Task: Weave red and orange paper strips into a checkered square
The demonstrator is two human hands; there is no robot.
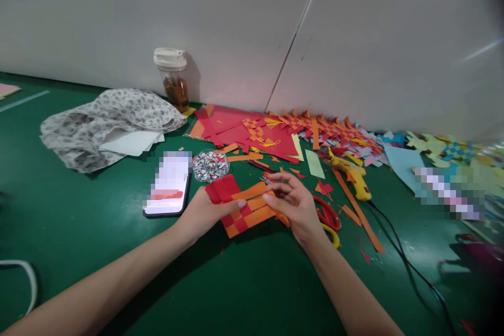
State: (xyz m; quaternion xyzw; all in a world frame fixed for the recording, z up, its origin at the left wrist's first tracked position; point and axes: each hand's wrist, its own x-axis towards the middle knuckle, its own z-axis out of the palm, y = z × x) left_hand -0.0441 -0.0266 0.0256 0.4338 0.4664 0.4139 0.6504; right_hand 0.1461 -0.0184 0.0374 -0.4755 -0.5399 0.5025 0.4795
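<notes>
Between my hands is a woven paper piece (240, 219) of red and orange strips, held just above the green table. My left hand (207, 212) grips its left side, thumb lying on top over the checkered part. With thumb and fingers, my right hand (293, 205) pinches the loose orange strips at the right end. Scissors with red and yellow handles (328, 215) lie partly hidden behind my right hand. A round clear case of googly eyes (211, 166) sits just beyond my left hand, next to a lit phone (167, 184).
A yellow glue gun (352, 173) with a black cord lies to the right. Red paper sheets (236, 128) and woven paper fish (331, 128) line the wall. A lidded cup (173, 81) stands behind a patterned cloth (106, 121). Orange strips and scraps are scattered about.
</notes>
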